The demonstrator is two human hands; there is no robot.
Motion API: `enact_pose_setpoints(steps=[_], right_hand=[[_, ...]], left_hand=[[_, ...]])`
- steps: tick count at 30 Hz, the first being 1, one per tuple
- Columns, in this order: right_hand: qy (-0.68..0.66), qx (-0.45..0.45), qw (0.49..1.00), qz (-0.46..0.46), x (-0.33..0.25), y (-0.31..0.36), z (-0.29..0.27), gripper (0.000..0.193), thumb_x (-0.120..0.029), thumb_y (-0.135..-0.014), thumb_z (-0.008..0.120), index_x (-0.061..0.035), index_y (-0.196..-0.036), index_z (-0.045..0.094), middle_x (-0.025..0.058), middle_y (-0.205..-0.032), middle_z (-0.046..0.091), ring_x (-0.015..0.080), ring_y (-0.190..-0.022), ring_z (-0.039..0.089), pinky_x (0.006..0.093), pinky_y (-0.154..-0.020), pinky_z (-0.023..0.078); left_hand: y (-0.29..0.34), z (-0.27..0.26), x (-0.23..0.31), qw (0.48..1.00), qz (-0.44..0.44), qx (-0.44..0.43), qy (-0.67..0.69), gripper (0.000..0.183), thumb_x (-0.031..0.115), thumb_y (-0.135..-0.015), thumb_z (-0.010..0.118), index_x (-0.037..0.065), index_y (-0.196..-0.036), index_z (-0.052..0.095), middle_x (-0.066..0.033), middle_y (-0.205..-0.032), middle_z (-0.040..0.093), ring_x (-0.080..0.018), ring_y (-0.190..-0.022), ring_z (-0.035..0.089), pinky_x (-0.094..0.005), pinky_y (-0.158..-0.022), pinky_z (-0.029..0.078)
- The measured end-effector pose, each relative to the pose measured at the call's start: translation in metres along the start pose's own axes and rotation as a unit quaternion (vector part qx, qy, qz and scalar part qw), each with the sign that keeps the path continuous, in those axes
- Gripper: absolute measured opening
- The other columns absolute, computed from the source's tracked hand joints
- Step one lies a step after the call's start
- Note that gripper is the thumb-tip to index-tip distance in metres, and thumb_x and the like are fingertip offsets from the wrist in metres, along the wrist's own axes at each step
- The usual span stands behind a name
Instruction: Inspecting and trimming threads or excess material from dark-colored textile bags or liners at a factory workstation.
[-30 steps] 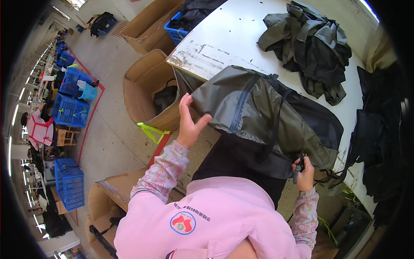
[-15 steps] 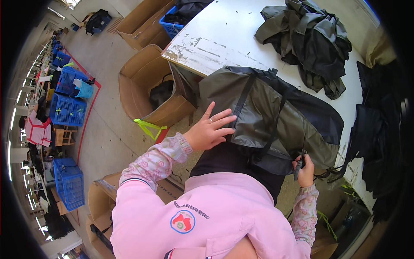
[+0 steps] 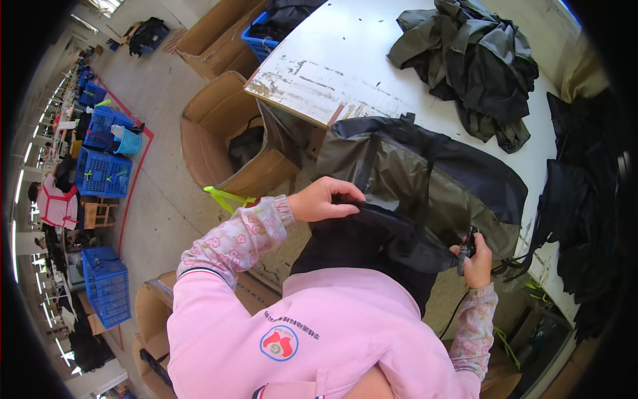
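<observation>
A factory workshop, by my eye: blue plastic crates along the aisle, another worker beyond, an open carton beside the scuffed worktop's left corner, dark fabric heaped toward its far right edge.

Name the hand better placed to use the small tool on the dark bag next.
Probably the right hand: it grips the small tool, close beside the dark bag. The left hand shows no tool and has the bag's near edge between thumb and fingers, so it seems better suited to steadying.
</observation>
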State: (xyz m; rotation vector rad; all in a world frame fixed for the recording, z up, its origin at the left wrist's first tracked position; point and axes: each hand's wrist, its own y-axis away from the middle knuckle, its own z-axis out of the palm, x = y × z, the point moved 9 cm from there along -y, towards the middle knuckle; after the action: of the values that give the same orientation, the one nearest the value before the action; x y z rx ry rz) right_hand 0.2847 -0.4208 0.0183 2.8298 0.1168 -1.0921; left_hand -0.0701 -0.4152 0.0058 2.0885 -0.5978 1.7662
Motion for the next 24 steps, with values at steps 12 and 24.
enact_pose_setpoints(steps=[12, 24], right_hand=[[0.198, -0.124, 0.922, -0.310, -0.167, -0.031, 0.014, 0.058, -0.049, -0.058, 0.083, -0.0049, -0.086, 0.057, 0.0083, -0.077, 0.058, 0.0285, -0.075, 0.056, 0.0379, -0.068, 0.038], [0.189, -0.157, 0.912, -0.329, -0.163, -0.031, 0.025, 0.052, -0.047, -0.059, 0.083, -0.0071, -0.079, 0.057, 0.0049, -0.068, 0.060, 0.0275, -0.067, 0.059, 0.0376, -0.064, 0.039]], left_hand=[[-0.025, 0.028, 0.025, 0.969, -0.109, -0.080, 0.208, 0.025, 0.004, -0.085, 0.070, 0.000, -0.109, 0.066, 0.0001, -0.094, 0.066, -0.0039, -0.084, 0.057, -0.0196, -0.076, 0.047], [-0.023, 0.029, 0.027, 0.970, -0.122, -0.099, 0.185, 0.025, 0.005, -0.085, 0.069, -0.001, -0.110, 0.066, 0.0023, -0.088, 0.065, -0.0015, -0.077, 0.055, -0.0180, -0.069, 0.045]])
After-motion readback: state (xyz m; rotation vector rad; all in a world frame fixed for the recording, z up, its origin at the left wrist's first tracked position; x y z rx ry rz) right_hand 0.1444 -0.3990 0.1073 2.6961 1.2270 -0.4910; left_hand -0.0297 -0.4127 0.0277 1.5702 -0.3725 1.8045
